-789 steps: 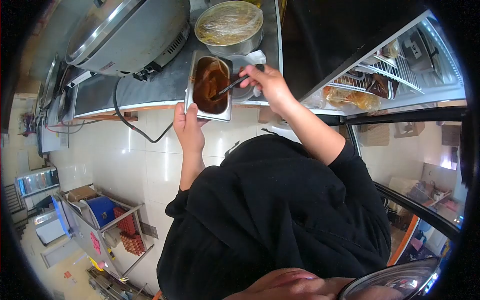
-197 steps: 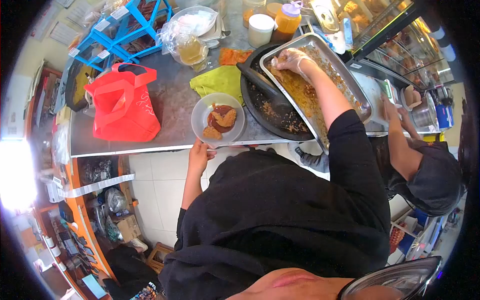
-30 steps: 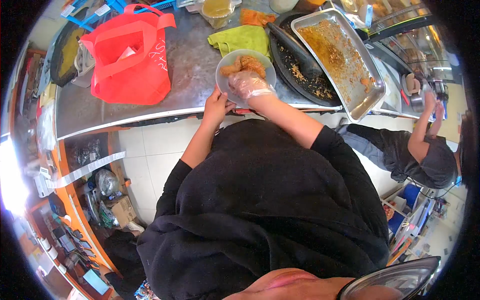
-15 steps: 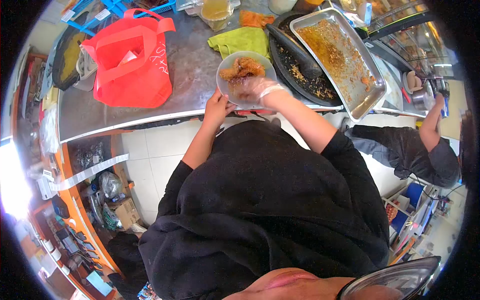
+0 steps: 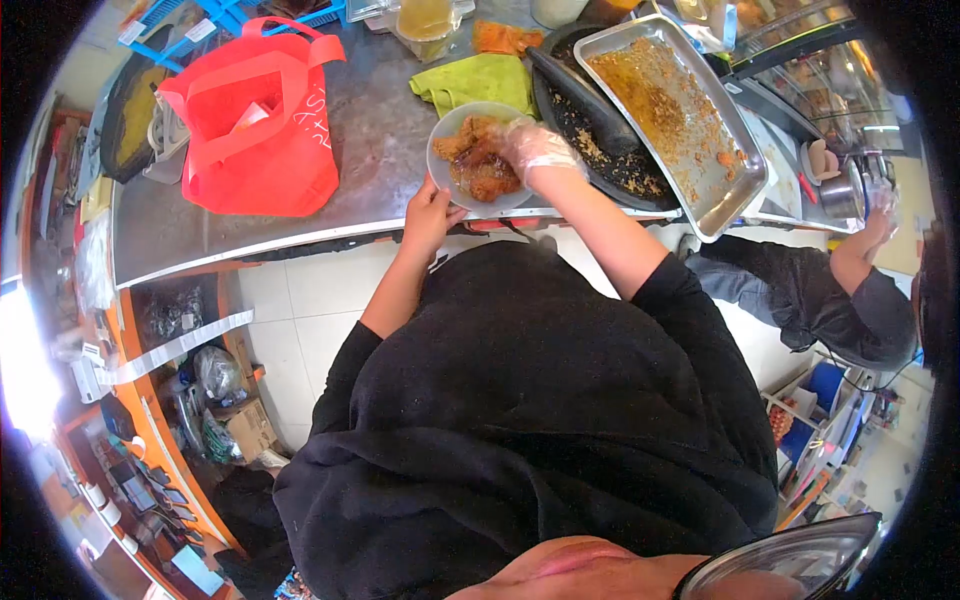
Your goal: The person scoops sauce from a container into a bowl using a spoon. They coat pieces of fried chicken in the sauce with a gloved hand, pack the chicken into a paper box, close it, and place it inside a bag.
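A pale round bowl [image 5: 437,172] with browned fried chicken [image 5: 485,165] in it is tilted slightly at the counter's front edge. My left hand [image 5: 430,212] is closed on its lower left rim, thumb up. My right hand [image 5: 537,150], in a clear plastic glove, reaches over the bowl's right side. Its fingers are curled at the upper chicken piece, partly hidden and a little blurred. Right behind the bowl lies a folded green cloth [image 5: 480,82].
A red bag [image 5: 265,165] stands at left. To the right are a black stone mortar [image 5: 665,205] with crumbs and a metal tray [image 5: 745,195] of oily crumbs overlapping it. A plastic tub [image 5: 428,22] sits behind. Another person's arm [image 5: 862,250] is at far right.
My right hand has moved from the bowl's middle to its upper right, uncovering more chicken. My left hand keeps its hold on the rim. The other person's hand has moved down.
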### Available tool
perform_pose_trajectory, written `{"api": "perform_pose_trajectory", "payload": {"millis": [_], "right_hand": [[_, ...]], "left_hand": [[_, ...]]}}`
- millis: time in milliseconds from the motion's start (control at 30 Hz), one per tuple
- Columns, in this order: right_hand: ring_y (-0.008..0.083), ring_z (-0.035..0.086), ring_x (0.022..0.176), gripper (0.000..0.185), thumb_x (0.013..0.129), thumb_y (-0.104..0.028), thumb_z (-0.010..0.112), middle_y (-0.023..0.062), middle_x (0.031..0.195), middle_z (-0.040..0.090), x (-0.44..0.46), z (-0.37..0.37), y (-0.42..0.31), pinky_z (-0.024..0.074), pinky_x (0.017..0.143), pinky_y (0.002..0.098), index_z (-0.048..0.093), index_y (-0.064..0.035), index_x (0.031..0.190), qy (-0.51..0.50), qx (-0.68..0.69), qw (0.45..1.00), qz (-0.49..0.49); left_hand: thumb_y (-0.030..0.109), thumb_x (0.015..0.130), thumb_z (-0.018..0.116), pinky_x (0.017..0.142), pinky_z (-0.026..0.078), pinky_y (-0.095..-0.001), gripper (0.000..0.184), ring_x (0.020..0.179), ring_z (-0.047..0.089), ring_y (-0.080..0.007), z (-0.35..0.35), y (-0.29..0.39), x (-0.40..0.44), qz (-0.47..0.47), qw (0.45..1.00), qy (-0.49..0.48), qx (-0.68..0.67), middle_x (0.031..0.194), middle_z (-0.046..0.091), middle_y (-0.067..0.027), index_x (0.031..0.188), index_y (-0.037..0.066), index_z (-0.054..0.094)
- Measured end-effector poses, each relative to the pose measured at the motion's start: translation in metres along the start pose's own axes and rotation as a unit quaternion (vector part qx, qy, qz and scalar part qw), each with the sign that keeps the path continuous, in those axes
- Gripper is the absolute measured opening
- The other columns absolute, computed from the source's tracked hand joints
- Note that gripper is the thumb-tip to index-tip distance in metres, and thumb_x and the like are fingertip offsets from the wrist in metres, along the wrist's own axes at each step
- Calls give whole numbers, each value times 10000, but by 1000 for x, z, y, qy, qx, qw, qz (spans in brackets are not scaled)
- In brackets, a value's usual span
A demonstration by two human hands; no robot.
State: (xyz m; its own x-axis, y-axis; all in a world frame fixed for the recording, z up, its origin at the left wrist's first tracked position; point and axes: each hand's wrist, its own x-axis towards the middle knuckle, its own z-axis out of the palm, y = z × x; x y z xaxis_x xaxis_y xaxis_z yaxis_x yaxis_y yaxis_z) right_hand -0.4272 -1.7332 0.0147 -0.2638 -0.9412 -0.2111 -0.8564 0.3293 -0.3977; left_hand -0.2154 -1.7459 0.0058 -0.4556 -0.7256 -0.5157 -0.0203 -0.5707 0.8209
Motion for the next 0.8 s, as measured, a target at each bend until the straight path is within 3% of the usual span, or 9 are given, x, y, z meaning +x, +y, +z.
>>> {"api": "perform_pose_trajectory", "payload": {"millis": [33, 133, 167, 267, 400, 533, 667, 733, 800], "right_hand": [[332, 603, 957, 361, 898, -376, 460, 177, 1039, 622, -33, -48, -46, 473, 829, 421, 644, -81, 998, -63, -40, 997, 23], [336, 604, 950, 388, 894, -388, 457, 181, 1017, 627, -20, -13, -25, 479, 812, 421, 640, -60, 995, -62, -37, 997, -1], [339, 609, 935, 399, 890, -400, 461, 183, 1021, 624, -17, -12, -20, 482, 803, 422, 637, -59, 1001, -44, -12, 998, 42], [333, 609, 941, 396, 880, -403, 475, 186, 1031, 619, -24, -64, -46, 482, 803, 426, 639, -64, 1003, -18, -10, 998, 55], [317, 617, 950, 343, 856, -360, 520, 161, 1029, 634, 18, -5, -26, 487, 813, 431, 662, -72, 979, -29, -70, 997, -16], [321, 618, 958, 299, 842, -310, 559, 193, 1048, 624, 15, -24, -35, 492, 823, 407, 658, -76, 1000, -99, -92, 990, 51], [328, 635, 890, 237, 843, -273, 563, 178, 957, 649, 12, -23, -27, 507, 765, 411, 669, -81, 932, 135, -226, 957, -126], [328, 633, 877, 213, 831, -261, 572, 161, 933, 649, 31, 24, 2, 506, 752, 411, 669, -91, 916, 33, -153, 980, -124], [329, 627, 876, 199, 826, -255, 572, 149, 934, 646, 27, 20, 0, 503, 748, 411, 670, -101, 907, -12, -75, 995, -69]], "left_hand": [[137, 961, 412, 816, 530, -311, 389, 874, 607, -183, 1, 0, -2, -5, 1000, 4, -2, 1139, 548, -93, 1349, 121, 392], [137, 962, 412, 813, 530, -303, 393, 865, 604, -180, 3, 0, 1, -2, 1000, 3, -8, 1146, 541, -88, 1354, 128, 390], [139, 962, 412, 812, 530, -301, 394, 853, 602, -177, 3, 0, 0, -2, 1000, 6, -5, 1145, 539, -85, 1356, 131, 388], [144, 963, 412, 803, 531, -295, 400, 818, 593, -165, 4, 2, -2, 1, 1000, 7, -2, 1139, 537, -78, 1362, 144, 384], [147, 960, 414, 778, 533, -282, 404, 784, 581, -148, 1, 0, -1, -5, 1000, 8, 5, 1122, 540, -70, 1363, 154, 385], [151, 956, 420, 756, 535, -268, 406, 777, 579, -139, 4, 0, -3, -5, 1000, 18, 18, 1100, 545, -70, 1361, 151, 388], [156, 954, 424, 756, 536, -267, 413, 778, 583, -138, 3, 2, -4, -6, 1000, 14, 10, 1083, 547, -71, 1364, 141, 377], [154, 953, 424, 756, 538, -269, 417, 782, 587, -140, 2, -1, -3, -9, 1000, 7, 1, 1080, 547, -73, 1367, 140, 370], [119, 956, 391, 795, 529, -298, 443, 878, 607, -180, -2, -3, -1, -17, 1000, -2, 13, 1143, 538, -81, 1392, 158, 329]]}}
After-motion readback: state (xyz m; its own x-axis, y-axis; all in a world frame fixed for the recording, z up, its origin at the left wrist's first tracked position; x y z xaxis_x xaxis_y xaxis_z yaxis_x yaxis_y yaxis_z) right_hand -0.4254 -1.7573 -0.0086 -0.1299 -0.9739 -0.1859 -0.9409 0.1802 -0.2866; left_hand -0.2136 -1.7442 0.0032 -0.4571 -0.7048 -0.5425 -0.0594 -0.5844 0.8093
